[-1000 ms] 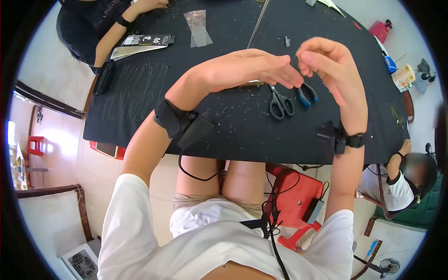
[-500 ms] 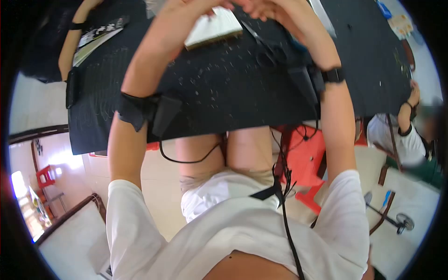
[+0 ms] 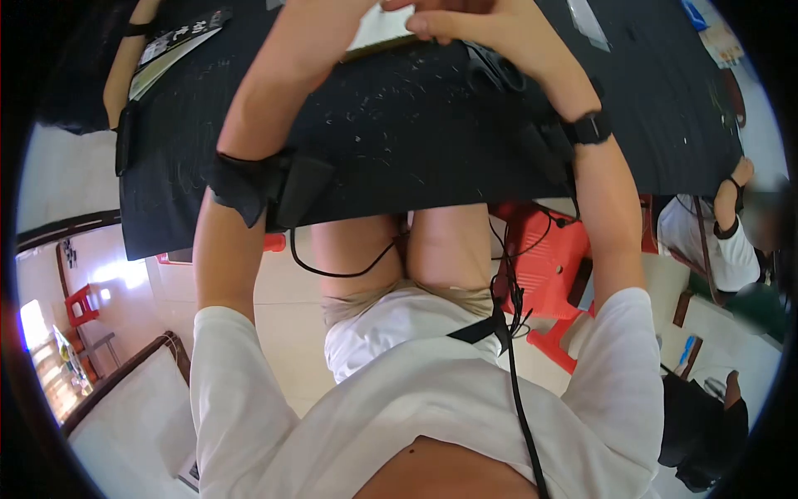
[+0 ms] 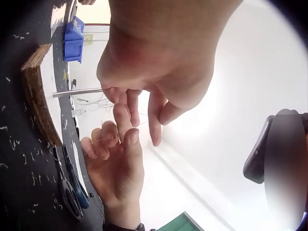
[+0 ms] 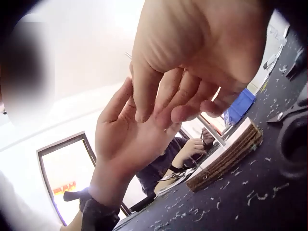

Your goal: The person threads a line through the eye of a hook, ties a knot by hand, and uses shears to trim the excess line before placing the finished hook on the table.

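My left hand [image 3: 328, 29] and right hand [image 3: 503, 32] meet above the far part of the black table, partly cut off by the head view's top edge. In the left wrist view the right hand [image 4: 118, 168] has its fingers bent, with index and thumb raised toward the left hand's fingertips. A faint fine strand crosses near these fingers; I cannot tell which hand pinches it. Below them lies a thick board [image 5: 226, 156] with a white top and layered brown edge. A metal rod [image 4: 79, 92] rises from it. Black-handled scissors [image 3: 495, 66] and blue-handled pliers [image 4: 79, 185] lie beside the board.
Small clippings are scattered over the black tabletop [image 3: 374, 175]. A booklet [image 3: 179, 50] lies at the left, near another person's arm. A blue bin [image 4: 74, 41] stands farther off. A red stool [image 3: 544, 262] and hanging cables [image 3: 511, 308] are under the table's near edge.
The head view has tilted, so the table and hands sit higher in it. The hands, apart one second ago, came together half a second ago and still meet, with fingers shifted.
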Demonstrator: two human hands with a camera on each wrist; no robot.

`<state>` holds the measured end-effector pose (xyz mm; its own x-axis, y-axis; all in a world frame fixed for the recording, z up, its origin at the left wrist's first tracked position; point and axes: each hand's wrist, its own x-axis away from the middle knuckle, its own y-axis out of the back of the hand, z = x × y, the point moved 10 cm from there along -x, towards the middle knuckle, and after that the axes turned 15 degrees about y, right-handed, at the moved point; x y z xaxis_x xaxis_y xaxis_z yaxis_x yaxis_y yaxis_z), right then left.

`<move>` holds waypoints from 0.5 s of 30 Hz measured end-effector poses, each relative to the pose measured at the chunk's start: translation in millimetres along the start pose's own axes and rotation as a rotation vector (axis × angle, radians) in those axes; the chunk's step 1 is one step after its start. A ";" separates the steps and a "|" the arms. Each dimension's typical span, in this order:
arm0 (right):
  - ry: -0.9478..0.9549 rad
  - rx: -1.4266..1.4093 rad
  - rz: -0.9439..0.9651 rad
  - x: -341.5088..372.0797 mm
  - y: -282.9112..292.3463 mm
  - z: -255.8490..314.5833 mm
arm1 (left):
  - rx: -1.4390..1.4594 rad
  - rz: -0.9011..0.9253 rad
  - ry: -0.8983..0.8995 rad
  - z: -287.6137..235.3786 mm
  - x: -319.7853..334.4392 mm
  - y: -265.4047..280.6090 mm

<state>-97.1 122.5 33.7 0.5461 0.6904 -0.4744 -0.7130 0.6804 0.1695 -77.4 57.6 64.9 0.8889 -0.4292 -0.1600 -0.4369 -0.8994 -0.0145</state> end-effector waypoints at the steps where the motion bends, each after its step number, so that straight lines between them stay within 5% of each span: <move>1: -0.075 0.000 -0.017 2.9 0.2 -1.9 | 0.072 0.014 0.066 7.6 -1.4 1.2; 4: 0.048 0.193 0.031 -3.3 -3.3 13.4 | 0.201 0.094 0.139 19.4 -2.9 0.3; 6: 0.079 0.162 0.035 -3.8 -2.1 11.8 | 0.017 0.005 0.043 12.1 -1.7 5.8; 15: 0.004 0.113 -0.052 -2.1 8.8 1.1 | 0.007 -0.062 0.023 9.1 -0.3 10.6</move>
<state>-104.0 127.2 37.1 0.5787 0.6529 -0.4886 -0.6298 0.7385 0.2408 -83.5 49.0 55.9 0.9172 -0.3743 -0.1363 -0.3815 -0.9239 -0.0303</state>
